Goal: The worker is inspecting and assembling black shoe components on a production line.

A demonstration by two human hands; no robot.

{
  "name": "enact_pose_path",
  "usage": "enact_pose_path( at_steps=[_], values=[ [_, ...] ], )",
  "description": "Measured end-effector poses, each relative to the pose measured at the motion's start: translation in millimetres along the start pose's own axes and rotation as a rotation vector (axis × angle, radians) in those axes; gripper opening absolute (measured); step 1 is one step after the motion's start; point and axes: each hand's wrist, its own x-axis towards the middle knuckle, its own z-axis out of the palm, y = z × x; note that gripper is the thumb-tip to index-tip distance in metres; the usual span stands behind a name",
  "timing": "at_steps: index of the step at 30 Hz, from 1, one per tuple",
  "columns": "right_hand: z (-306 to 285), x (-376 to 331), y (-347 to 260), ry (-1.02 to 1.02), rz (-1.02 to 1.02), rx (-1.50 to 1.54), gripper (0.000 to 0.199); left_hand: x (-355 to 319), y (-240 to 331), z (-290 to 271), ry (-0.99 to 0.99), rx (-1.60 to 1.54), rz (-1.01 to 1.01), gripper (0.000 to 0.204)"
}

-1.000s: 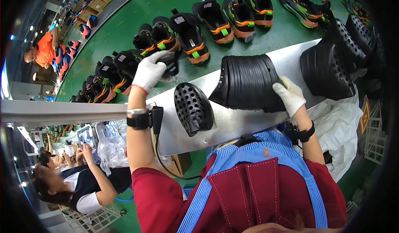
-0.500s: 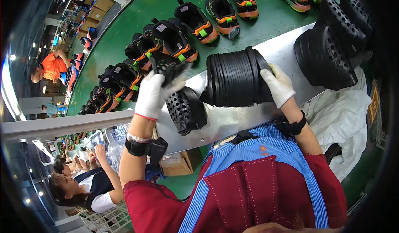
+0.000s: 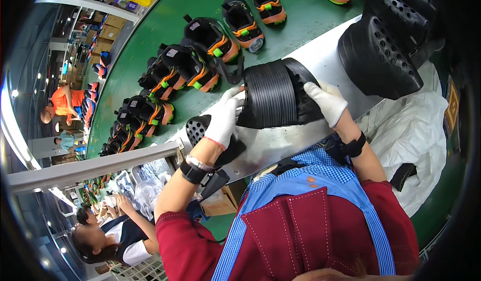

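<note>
A curved stack of black plastic shoe inserts point(image 3: 269, 94) lies on the metal shelf in front of me. My right hand point(image 3: 328, 103), in a white glove, grips the perforated insert point(image 3: 300, 88) at its right end, which is fanned away from the others. My gloved left hand point(image 3: 223, 119) is closed at the stack's left end, its fingertips partly hidden. A black hooked piece point(image 3: 233, 73) projects just beyond them and seems part of the insert held there. Another perforated insert point(image 3: 197, 128) lies on the shelf, partly behind my left wrist.
Black shoes with orange and green trim point(image 3: 193, 63) stand in rows on the green table point(image 3: 150, 45). More stacked inserts point(image 3: 378, 55) occupy the shelf's right end. White sheeting point(image 3: 411, 135) hangs at right. A metal rail point(image 3: 100, 166) crosses at left; co-workers sit beyond it.
My left hand has moved right and down with an insert, to the stack's left end. At the right end, a perforated insert now shows, fanned out under my right hand. The whole view has shifted.
</note>
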Motion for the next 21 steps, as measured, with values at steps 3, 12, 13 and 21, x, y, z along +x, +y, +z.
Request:
enact_pose_path(
  at_steps=[3,12,13,21],
  values=[
    [-8.4,2.5,8.4,-0.012,-0.031,0.149,0.043,-17.3,1.0,14.1,0.129,0.390,0.314,0.052],
    [-17.9,16.2,26.4,0.296,-0.350,-0.356,0.039,-77.0,32.5,71.7,0.061,0.847,0.686,0.057],
    [-25.0,13.3,15.3,0.460,-0.541,-0.669,0.037,-72.9,33.5,69.9,-0.007,0.787,0.728,0.056],
    [-69.2,27.2,37.8,0.333,-0.457,-0.209,0.031,-17.2,79.6,39.1,-0.175,1.467,0.648,0.055]
  ],
)
